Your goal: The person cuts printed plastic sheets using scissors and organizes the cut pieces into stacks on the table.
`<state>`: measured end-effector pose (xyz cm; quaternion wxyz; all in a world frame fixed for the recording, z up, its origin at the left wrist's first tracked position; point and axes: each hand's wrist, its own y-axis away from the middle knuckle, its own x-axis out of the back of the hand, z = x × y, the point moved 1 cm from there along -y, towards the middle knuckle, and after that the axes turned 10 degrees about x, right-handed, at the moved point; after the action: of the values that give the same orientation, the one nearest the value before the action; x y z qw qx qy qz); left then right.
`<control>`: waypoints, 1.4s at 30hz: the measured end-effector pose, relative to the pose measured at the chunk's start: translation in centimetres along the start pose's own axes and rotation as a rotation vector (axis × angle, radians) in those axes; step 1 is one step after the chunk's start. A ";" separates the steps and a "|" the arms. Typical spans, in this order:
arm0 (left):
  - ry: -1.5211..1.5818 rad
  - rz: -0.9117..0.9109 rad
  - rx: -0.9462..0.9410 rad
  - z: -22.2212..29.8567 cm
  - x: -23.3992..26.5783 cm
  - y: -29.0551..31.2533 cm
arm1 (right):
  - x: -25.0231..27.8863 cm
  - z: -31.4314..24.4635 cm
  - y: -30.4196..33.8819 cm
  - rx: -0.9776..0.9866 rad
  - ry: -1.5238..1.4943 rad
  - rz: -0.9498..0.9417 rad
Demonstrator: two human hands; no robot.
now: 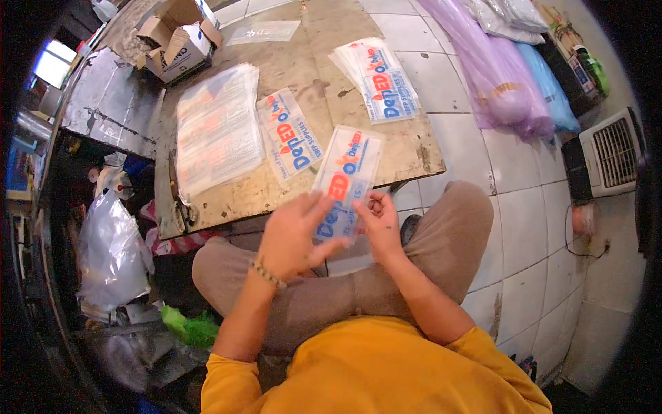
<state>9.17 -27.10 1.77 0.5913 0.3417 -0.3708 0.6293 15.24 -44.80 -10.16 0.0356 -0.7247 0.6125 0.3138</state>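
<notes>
A clear plastic bag (353,153) printed in red and blue slants over the table's near edge, its lower end above my lap. My right hand (380,228) pinches it at the lower right edge between thumb and fingers. Across its lower left part lies my left hand (298,231), slightly blurred, with a beaded bracelet at the wrist; the thumb stands well apart from the stretched fingers. Just beyond, a similar printed bag (283,134) rests flat on the low wooden table (303,62). A fanned pile of printed bags (386,86) is at the table's right.
A large stack of clear printed sheets (217,131) covers the table's left. Behind it stands an opened cardboard box (181,52), with another clear bag (263,32) near the far edge. Purple plastic (493,76) and a fan-like appliance (610,155) are at the right.
</notes>
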 end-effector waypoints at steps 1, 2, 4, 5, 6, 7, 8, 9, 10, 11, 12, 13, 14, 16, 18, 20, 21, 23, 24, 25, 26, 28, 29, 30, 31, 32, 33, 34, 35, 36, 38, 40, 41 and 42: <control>-0.003 0.001 0.001 -1.0 0.2 -1.0 | 0.3 0.7 -0.5 0.094 0.110 0.002; 0.010 0.038 0.076 -2.7 0.3 -2.1 | 0.3 1.1 -0.7 0.186 0.218 -0.004; 0.005 0.098 0.176 -5.9 0.3 -4.4 | -0.4 1.2 -0.6 0.234 0.215 -0.040; -0.041 0.159 0.099 -7.5 -0.2 -5.8 | -0.3 1.2 -0.4 0.291 0.219 -0.050; -0.095 0.219 0.024 -9.1 -0.6 -6.8 | 0.2 1.4 -0.3 0.293 0.260 -0.037; -0.105 0.229 0.034 -10.3 -1.7 -7.7 | 0.5 1.2 0.0 0.291 0.256 -0.054; -0.150 0.264 -0.002 -11.3 -2.9 -8.3 | 0.5 0.9 0.3 0.302 0.246 -0.039; -0.184 0.293 -0.047 -11.4 -3.7 -9.0 | 0.7 0.4 0.5 0.318 0.244 -0.010; -0.184 0.296 -0.046 -10.3 -4.1 -9.4 | 1.2 0.0 0.5 0.319 0.245 -0.013; -0.146 0.229 0.061 -9.0 -4.2 -9.6 | 1.6 -0.3 0.5 0.321 0.256 0.009; -0.106 0.163 0.166 -8.4 -4.1 -9.7 | 1.7 -0.6 0.4 0.324 0.267 0.031; -0.109 0.170 0.175 -8.5 -4.1 -9.7 | 1.5 -0.7 0.4 0.322 0.267 0.020; -0.127 0.188 0.157 -8.6 -4.1 -9.6 | 1.3 -0.8 0.4 0.324 0.282 0.008; -0.143 0.210 0.142 -9.0 -4.2 -9.7 | 1.1 -1.1 0.3 0.326 0.299 -0.007; -0.190 0.205 0.180 -9.3 -4.8 -10.0 | 0.7 -1.4 0.1 0.367 0.294 -0.027; -0.227 0.237 0.148 -9.6 -5.0 -10.0 | 0.9 -1.5 -0.4 0.377 0.309 -0.046; -0.269 0.271 0.121 -9.8 -5.1 -9.9 | 1.0 -1.7 -0.7 0.385 0.320 -0.070; -0.189 0.323 0.131 -9.7 -5.4 -9.6 | 0.7 -2.2 -0.9 0.376 0.326 -0.068; -0.117 0.378 0.148 -9.7 -5.6 -9.4 | 0.6 -2.3 -1.0 0.365 0.327 -0.075; -0.106 0.372 0.140 -9.3 -5.6 -9.2 | 0.7 -2.5 -1.2 0.368 0.334 -0.062; -0.137 0.395 0.032 -8.9 -5.6 -9.1 | 1.0 -2.5 -1.3 0.376 0.351 -0.055; -0.165 0.422 -0.078 -9.3 -5.5 -8.8 | 1.1 -2.3 -1.4 0.388 0.370 -0.048; -0.233 0.403 -0.076 -10.3 -6.0 -8.9 | 1.2 -2.1 -1.5 0.408 0.372 -0.048; -0.302 0.384 -0.075 -11.2 -6.5 -9.0 | 1.2 -2.1 -1.5 0.428 0.373 -0.048; -0.285 0.381 -0.089 -10.7 -6.4 -9.1 | 1.5 -2.2 -1.5 0.435 0.384 -0.029; -0.207 0.323 -0.032 -9.8 -5.6 -9.0 | 1.6 -2.4 -1.4 0.421 0.398 -0.024; -0.131 0.263 0.023 -9.2 -5.2 -8.9 | 1.8 -2.8 -1.3 0.407 0.412 -0.018; -0.125 0.263 0.014 -9.3 -5.3 -8.7 | 1.5 -3.3 -1.1 0.400 0.411 -0.013; -0.191 0.288 0.004 -9.4 -5.3 -8.4 | 1.6 -3.8 -1.0 0.407 0.413 -0.005; -0.258 0.313 -0.006 -9.5 -5.3 -8.1 | 1.7 -4.3 -1.0 0.427 0.427 -0.010; -0.259 0.258 -0.040 -8.8 -4.6 -7.0 | 2.5 -5.1 -1.3 0.451 0.443 -0.006; -0.266 0.203 -0.069 -8.6 -4.3 -6.2 | 3.6 -5.8 -1.8 0.413 0.544 -0.017; -0.228 0.166 -0.071 -8.7 -4.2 -5.8 | 3.8 -6.1 -2.1 0.413 0.540 -0.015; -0.190 0.128 -0.071 -8.8 -4.2 -5.6 | 4.0 -6.4 -2.3 0.408 0.518 -0.021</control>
<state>15.11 -21.37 -5.84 0.5237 0.3543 -0.4684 0.6171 20.18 -50.46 -7.83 0.0261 -0.7645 0.6440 -0.0107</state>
